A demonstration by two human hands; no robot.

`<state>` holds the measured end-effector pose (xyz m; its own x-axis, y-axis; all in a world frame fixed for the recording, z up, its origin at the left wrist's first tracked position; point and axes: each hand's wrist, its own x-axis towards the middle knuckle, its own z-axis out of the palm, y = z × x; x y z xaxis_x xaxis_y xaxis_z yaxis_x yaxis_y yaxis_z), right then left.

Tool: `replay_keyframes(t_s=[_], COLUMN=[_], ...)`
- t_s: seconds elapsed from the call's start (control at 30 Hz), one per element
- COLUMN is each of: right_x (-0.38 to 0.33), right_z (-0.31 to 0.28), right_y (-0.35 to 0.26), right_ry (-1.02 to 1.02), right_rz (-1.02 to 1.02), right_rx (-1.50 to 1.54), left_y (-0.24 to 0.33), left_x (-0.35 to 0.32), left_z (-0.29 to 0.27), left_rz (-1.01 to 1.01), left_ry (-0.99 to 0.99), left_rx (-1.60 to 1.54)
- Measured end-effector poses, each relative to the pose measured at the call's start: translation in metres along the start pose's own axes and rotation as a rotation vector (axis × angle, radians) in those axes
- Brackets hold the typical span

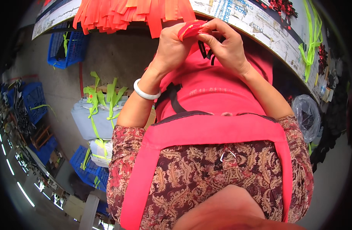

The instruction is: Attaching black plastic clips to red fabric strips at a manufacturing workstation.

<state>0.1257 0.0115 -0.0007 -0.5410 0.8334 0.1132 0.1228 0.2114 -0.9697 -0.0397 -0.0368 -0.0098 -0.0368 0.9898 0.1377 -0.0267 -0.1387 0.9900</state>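
"Where's the small, bent red cloth strip with yellow marks (189, 30)?"
"Between the hands, near the white table (275, 46). The left hand (170, 48) curls round it; the right hand (229, 48) pinches its end."
"Is it finished?"
"Probably not; it's not put down yet. Many long, flat orange cloth strips (133, 13) hang nearby."

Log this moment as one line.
left hand: holding red fabric | right hand: pinching its right end | black strip: hanging below fingers | orange strips: overhanging table edge
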Motion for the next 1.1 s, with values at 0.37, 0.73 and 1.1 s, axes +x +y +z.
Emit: replay_keyframes(t_s=[0.37,0.73,1.1], right_x=[0.006,0.008,0.004], right_z=[-0.021,-0.017,-0.01], right_y=[-0.021,-0.025,-0.014], right_ry=[-0.077,-0.04,0.019], right_rz=[0.034,0.204,-0.133], right_rx=[0.001,0.272,-0.198], left_y=[0.022,0.028,0.019], left_x=[0.022,0.018,-0.001], left_z=[-0.003,-0.006,0.001], left_rz=[0.19,-0.144,-0.023], left_ry=[-0.019,0.061,-0.036], left_rx=[0.147,-0.177,0.241])
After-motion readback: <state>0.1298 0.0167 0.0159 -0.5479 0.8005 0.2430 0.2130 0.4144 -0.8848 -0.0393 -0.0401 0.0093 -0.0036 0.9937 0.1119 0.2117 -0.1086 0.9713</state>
